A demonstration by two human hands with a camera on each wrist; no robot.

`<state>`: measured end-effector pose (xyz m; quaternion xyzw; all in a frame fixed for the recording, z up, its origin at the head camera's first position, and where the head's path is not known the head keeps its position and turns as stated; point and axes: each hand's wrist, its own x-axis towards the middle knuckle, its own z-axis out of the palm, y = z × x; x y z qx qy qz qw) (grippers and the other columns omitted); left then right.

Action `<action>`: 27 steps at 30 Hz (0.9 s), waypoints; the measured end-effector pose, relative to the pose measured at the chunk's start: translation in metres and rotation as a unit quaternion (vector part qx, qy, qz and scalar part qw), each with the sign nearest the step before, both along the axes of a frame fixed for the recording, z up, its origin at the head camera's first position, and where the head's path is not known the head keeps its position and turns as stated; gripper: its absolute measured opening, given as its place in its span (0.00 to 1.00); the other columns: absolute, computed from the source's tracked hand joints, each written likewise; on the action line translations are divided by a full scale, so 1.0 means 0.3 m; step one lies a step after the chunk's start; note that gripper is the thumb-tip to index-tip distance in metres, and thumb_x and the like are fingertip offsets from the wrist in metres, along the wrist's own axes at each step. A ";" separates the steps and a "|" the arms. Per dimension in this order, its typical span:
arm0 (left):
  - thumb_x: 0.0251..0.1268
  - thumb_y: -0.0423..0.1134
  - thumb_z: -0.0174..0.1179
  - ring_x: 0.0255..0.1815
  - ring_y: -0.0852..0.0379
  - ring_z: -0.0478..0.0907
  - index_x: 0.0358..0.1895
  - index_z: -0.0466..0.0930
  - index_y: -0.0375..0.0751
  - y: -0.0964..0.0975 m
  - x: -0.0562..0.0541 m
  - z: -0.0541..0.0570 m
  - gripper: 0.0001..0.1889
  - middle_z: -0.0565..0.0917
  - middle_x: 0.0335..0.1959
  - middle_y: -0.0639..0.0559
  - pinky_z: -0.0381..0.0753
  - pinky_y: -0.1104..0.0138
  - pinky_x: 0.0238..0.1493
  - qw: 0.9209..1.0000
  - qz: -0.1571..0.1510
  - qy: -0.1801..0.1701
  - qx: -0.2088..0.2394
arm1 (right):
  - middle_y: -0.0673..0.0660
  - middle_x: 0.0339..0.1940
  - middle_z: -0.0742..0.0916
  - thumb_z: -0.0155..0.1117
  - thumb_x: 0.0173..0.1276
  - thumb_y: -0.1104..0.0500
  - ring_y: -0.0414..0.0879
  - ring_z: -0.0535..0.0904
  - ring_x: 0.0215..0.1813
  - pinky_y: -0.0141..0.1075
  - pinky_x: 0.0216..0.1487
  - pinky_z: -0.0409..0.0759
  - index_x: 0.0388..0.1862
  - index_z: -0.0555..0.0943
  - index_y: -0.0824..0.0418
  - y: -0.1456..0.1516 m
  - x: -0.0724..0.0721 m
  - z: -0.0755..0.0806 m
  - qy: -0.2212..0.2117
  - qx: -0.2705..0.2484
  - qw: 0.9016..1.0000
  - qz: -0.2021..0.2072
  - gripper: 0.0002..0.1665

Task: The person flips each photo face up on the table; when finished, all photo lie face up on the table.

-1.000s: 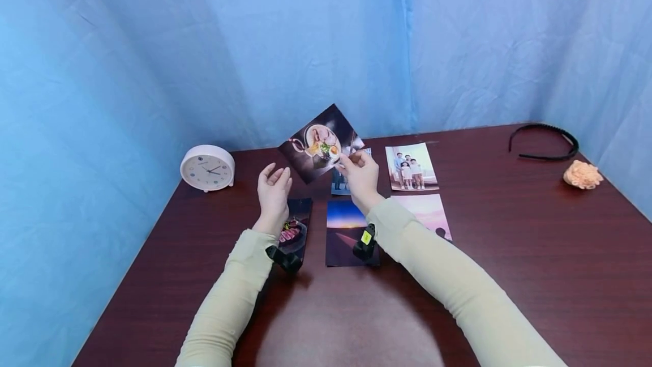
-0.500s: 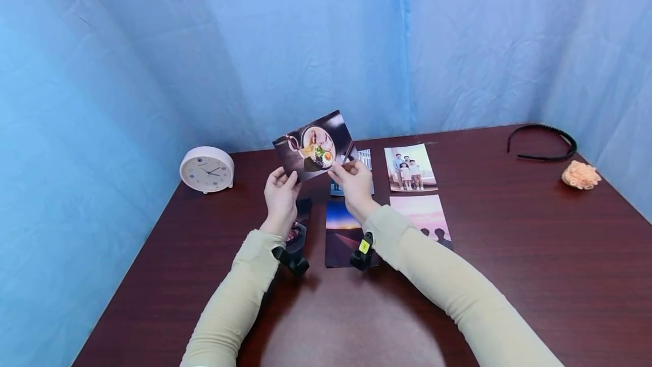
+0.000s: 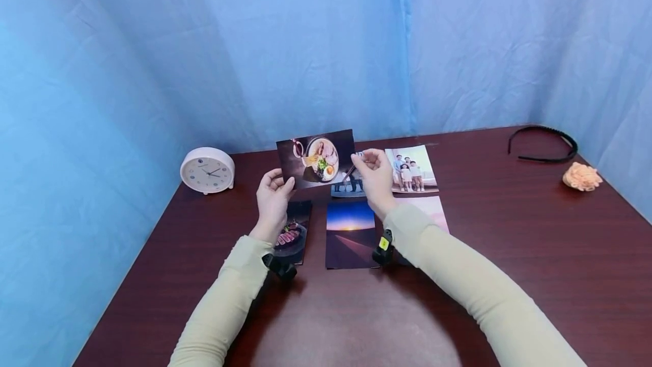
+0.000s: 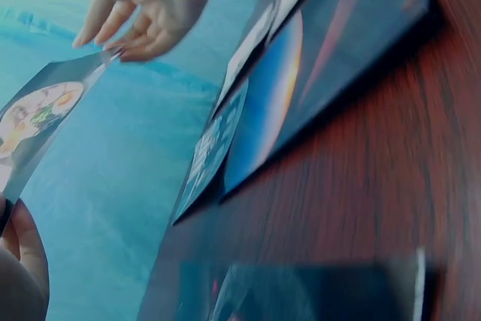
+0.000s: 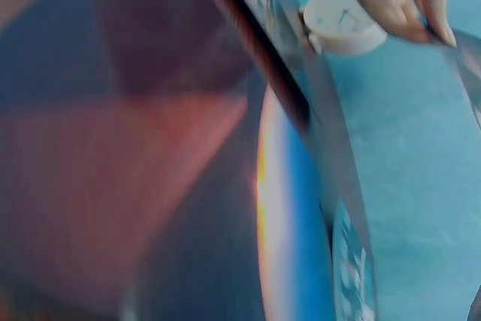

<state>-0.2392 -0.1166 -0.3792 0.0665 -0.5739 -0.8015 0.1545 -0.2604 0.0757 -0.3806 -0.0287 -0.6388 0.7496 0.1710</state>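
Observation:
A photo print of a ramen bowl (image 3: 318,160) is held up over the back of the table in the head view, its picture facing me. My left hand (image 3: 272,204) pinches its lower left corner, the thumb on the front. At its right edge, my right hand (image 3: 376,179) pinches the print between thumb and fingertips. Below the left hand lies a dark photo of sliced steak (image 3: 294,245), partly covered by that hand. A sunset road photo (image 3: 350,237) lies between the forearms. The raised print and right hand partly hide a bluish photo (image 3: 347,186) behind them.
A family photo (image 3: 414,170) and a pink-sky photo (image 3: 432,208) lie to the right, the latter half behind the right sleeve. A white round clock (image 3: 207,170) stands at the back left. A black headband (image 3: 547,159) and a peach ruffled puff (image 3: 582,177) lie far right.
My left hand has come to the print's lower left corner and taken hold. The print has turned from a diamond tilt to nearly level and lowered, while my right hand has shifted right along its edge.

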 end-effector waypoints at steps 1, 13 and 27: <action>0.59 0.17 0.55 0.23 0.67 0.72 0.45 0.72 0.35 -0.008 0.002 0.002 0.14 0.71 0.24 0.56 0.79 0.75 0.28 1.000 -0.005 0.003 -0.018 | 0.50 0.36 0.78 0.65 0.65 0.60 0.38 0.74 0.38 0.26 0.42 0.73 0.47 0.73 0.67 0.016 -0.003 0.003 0.007 0.026 1.000 -0.002 0.16; 0.57 0.23 0.61 0.30 0.66 0.74 0.53 0.75 0.30 -0.098 0.044 0.066 0.18 0.78 0.30 0.43 0.73 0.76 0.33 0.926 -0.054 0.108 -0.358 | 0.63 0.50 0.78 0.69 0.61 0.59 0.56 0.74 0.54 0.50 0.58 0.72 0.56 0.75 0.66 0.141 -0.009 0.045 0.150 0.347 0.924 0.051 0.26; 0.60 0.28 0.61 0.36 0.53 0.76 0.59 0.73 0.40 -0.128 0.048 0.139 0.22 0.79 0.34 0.44 0.77 0.63 0.38 0.838 -0.127 0.147 -0.510 | 0.59 0.47 0.84 0.62 0.66 0.62 0.53 0.79 0.51 0.49 0.55 0.77 0.48 0.82 0.62 0.141 0.017 0.071 0.126 0.433 0.865 0.218 0.12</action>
